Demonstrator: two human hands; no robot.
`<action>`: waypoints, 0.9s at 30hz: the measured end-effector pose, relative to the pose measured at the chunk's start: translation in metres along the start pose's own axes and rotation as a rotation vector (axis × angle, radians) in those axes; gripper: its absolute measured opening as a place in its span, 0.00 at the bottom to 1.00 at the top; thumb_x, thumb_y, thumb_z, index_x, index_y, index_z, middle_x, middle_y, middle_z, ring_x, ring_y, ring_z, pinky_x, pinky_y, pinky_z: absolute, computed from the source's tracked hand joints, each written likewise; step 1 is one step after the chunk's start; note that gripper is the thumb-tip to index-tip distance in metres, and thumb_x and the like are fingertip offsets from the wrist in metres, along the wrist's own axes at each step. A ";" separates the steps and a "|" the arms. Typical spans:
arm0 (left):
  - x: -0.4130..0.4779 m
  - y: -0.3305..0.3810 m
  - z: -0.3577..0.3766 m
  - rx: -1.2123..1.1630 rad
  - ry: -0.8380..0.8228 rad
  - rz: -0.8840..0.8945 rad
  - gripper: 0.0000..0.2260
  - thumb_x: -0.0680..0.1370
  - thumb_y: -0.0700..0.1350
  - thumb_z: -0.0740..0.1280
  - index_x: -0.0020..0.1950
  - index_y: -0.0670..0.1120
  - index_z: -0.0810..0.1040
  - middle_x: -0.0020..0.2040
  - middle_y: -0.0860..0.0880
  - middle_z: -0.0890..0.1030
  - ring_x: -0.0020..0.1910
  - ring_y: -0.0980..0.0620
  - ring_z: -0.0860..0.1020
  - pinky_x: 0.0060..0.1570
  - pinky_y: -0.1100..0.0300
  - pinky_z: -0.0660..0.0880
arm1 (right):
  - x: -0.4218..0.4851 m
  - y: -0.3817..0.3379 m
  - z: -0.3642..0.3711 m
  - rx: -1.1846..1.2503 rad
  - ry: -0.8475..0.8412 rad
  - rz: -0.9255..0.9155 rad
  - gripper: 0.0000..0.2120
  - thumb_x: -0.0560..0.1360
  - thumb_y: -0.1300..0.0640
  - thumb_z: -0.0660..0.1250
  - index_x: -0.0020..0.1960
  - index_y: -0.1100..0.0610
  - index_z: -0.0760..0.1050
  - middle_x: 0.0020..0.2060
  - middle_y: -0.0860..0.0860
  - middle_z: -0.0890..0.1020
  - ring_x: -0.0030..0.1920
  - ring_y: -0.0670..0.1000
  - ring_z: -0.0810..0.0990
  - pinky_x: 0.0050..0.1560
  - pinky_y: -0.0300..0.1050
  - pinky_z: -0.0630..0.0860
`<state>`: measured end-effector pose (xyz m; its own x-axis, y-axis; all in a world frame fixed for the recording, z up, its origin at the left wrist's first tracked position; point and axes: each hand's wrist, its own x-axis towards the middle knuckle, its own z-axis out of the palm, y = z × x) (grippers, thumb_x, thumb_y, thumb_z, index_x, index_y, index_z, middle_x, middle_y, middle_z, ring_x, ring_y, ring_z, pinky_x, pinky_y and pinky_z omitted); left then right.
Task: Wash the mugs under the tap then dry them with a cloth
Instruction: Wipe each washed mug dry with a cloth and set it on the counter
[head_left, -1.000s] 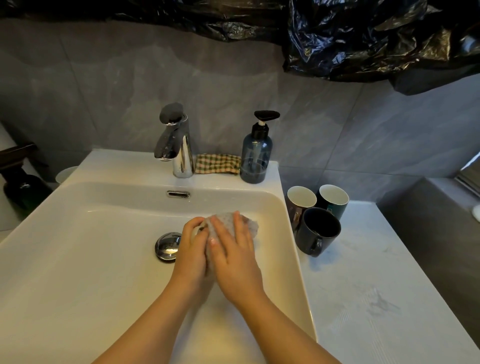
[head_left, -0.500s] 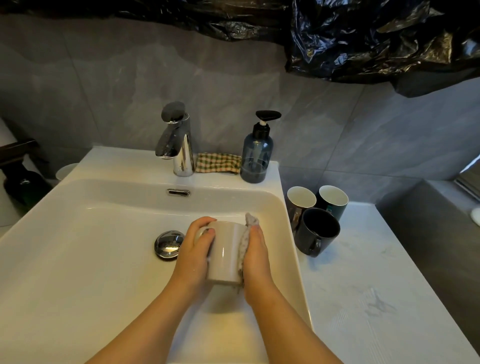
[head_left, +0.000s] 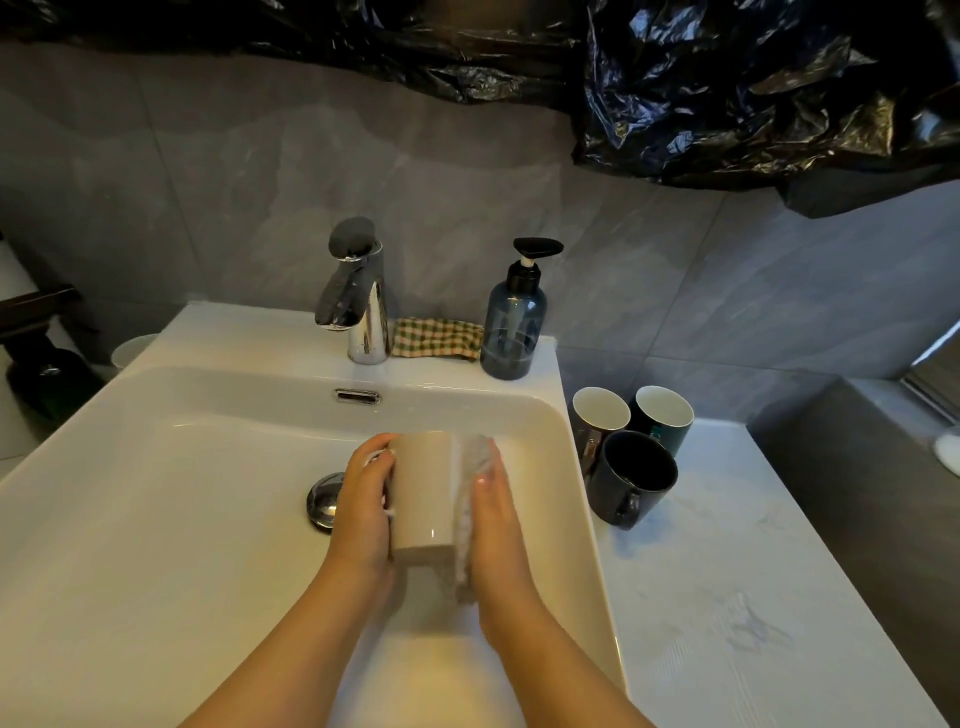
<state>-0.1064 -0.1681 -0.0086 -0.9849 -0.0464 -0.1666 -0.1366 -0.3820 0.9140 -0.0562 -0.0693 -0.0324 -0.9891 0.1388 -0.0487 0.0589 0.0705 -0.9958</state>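
Over the white sink (head_left: 156, 519) I hold a beige mug (head_left: 423, 493), its base toward me. My left hand (head_left: 363, 504) grips the mug by its left side, at the handle. My right hand (head_left: 496, 525) presses a pale grey cloth (head_left: 467, 499) flat against the mug's right side. Three more mugs stand on the counter right of the sink: a dark one with white inside (head_left: 597, 421), a teal one (head_left: 665, 421) and a black one (head_left: 631, 478). The chrome tap (head_left: 358, 301) is behind the basin; no water runs from it.
A checked cloth (head_left: 436, 338) lies between the tap and a blue soap dispenser (head_left: 514, 322) on the sink's back ledge. The chrome drain plug (head_left: 324, 499) sits left of my hands. A white marble counter (head_left: 753, 597) extends right. Black plastic sheeting (head_left: 727, 78) hangs above.
My right hand slid with the cloth from on top of the mug to its right side, uncovering the mug. The mug now shows its full side.
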 end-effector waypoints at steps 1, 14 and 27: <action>0.001 0.000 -0.002 -0.009 0.003 -0.017 0.09 0.81 0.42 0.56 0.49 0.49 0.76 0.43 0.51 0.79 0.40 0.56 0.77 0.35 0.62 0.73 | 0.005 0.000 0.011 -0.107 0.031 -0.068 0.16 0.80 0.43 0.52 0.68 0.35 0.59 0.72 0.40 0.56 0.73 0.47 0.59 0.65 0.31 0.61; 0.000 -0.001 0.000 0.047 -0.007 -0.034 0.10 0.80 0.42 0.56 0.52 0.50 0.76 0.48 0.46 0.79 0.44 0.52 0.78 0.39 0.56 0.76 | 0.013 -0.015 0.017 0.319 0.220 0.111 0.13 0.79 0.43 0.55 0.61 0.29 0.63 0.69 0.38 0.59 0.72 0.51 0.62 0.57 0.32 0.71; 0.006 -0.003 -0.007 0.138 0.029 -0.007 0.07 0.81 0.48 0.59 0.54 0.60 0.74 0.52 0.46 0.79 0.48 0.49 0.78 0.44 0.54 0.75 | 0.017 -0.023 0.002 0.807 0.126 0.298 0.24 0.75 0.39 0.57 0.64 0.52 0.75 0.49 0.56 0.84 0.47 0.55 0.83 0.45 0.43 0.80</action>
<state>-0.1110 -0.1735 -0.0149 -0.9807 -0.0716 -0.1821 -0.1588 -0.2522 0.9546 -0.0743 -0.0707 -0.0105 -0.9228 0.1514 -0.3542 0.1520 -0.7017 -0.6961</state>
